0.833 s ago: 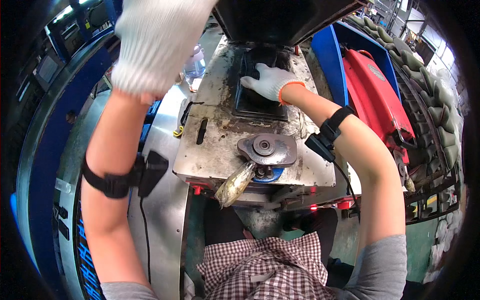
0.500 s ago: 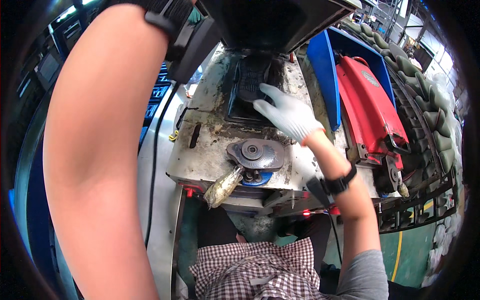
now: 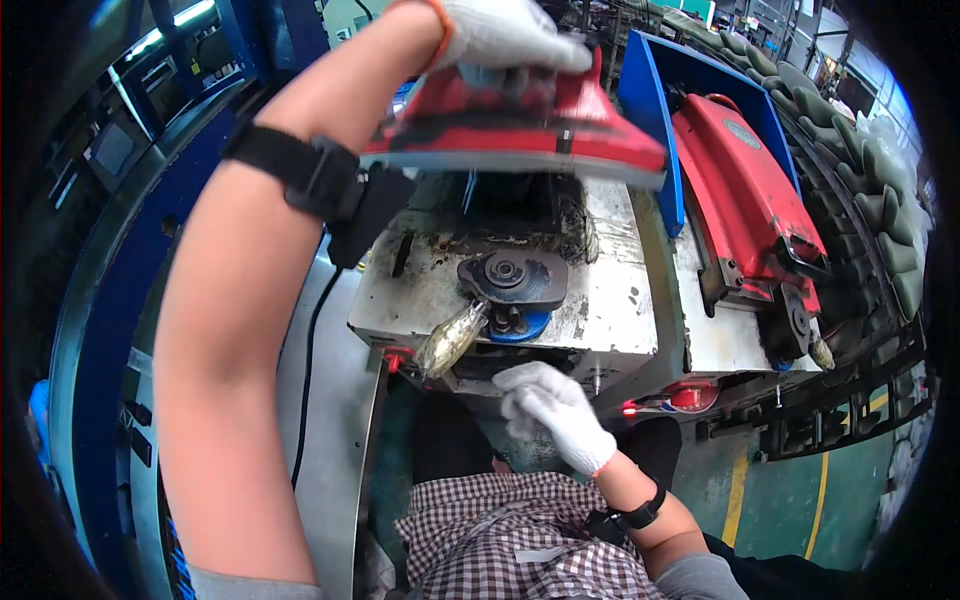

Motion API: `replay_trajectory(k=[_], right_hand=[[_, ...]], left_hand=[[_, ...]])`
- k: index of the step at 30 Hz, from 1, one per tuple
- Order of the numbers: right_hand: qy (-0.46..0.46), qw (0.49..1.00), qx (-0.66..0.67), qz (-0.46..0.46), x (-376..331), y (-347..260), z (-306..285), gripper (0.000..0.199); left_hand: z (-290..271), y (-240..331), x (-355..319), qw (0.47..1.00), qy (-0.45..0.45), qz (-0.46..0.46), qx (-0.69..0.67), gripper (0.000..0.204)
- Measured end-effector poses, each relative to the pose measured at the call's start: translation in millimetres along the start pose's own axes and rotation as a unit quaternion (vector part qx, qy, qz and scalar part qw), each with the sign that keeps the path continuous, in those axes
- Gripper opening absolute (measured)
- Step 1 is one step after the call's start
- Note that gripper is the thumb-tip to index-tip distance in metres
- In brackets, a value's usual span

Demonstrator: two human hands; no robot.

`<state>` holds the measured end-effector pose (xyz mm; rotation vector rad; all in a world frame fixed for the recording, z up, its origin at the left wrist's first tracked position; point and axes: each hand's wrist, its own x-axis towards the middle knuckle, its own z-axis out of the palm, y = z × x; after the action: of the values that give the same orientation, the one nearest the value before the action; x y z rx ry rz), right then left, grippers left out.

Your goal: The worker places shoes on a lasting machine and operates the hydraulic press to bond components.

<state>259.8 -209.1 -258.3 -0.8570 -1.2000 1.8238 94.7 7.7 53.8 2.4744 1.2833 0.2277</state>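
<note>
My left hand (image 3: pixel 505 40), in a white glove, grips the top front of a red press lid (image 3: pixel 520 140); its grip is partly hidden at the upper edge. The lid hangs tilted above the white, stained machine bed (image 3: pixel 610 290), blurred by motion. Beneath it lies a dark mould area (image 3: pixel 510 205), mostly covered. My right hand (image 3: pixel 555 410), gloved too, hovers in front of the bed's near edge with loosely bent fingers and nothing visible in them. Between the hands sits a dark metal cam clamp (image 3: pixel 515 280) with a tape-wrapped handle (image 3: pixel 452 340).
To the right stands a second press with a closed red lid (image 3: pixel 750 200) and a blue guard (image 3: pixel 650 130). Beyond it is a rack (image 3: pixel 880 230) of grey-green foot-shaped forms. A black cable (image 3: pixel 312 370) runs down along a metal panel at left.
The lid has swung down from its raised position, its red front now facing me, my left hand with it. My right hand has left the black shoe sole on the bed and come back toward me.
</note>
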Motion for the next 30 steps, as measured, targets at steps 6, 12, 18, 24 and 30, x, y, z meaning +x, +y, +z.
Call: replay_trajectory(k=[6, 12, 18, 24, 30], right_hand=[[-0.09, 0.987, 0.131, 0.021, 26, 20, 22, 0.055], [-0.162, 0.947, 0.276, 0.017, 55, 15, 36, 0.058], [-0.206, 0.877, 0.433, 0.042, 70, 5, 38, 0.074], [-0.243, 0.83, 0.501, 0.022, 74, 8, 49, 0.056], [-0.159, 0.836, 0.524, 0.02, 26, -14, 5, 0.061]], left_hand=[[86, -35, -5, 0.985, -0.113, -0.016, -0.125, 0.046], [135, -44, -17, 0.999, -0.019, -0.014, 0.025, 0.057], [138, -46, -17, 0.999, 0.016, -0.002, 0.05, 0.06], [139, -43, -18, 0.999, 0.019, -0.012, 0.05, 0.059], [142, -45, -16, 0.998, 0.015, -0.017, 0.06, 0.06]])
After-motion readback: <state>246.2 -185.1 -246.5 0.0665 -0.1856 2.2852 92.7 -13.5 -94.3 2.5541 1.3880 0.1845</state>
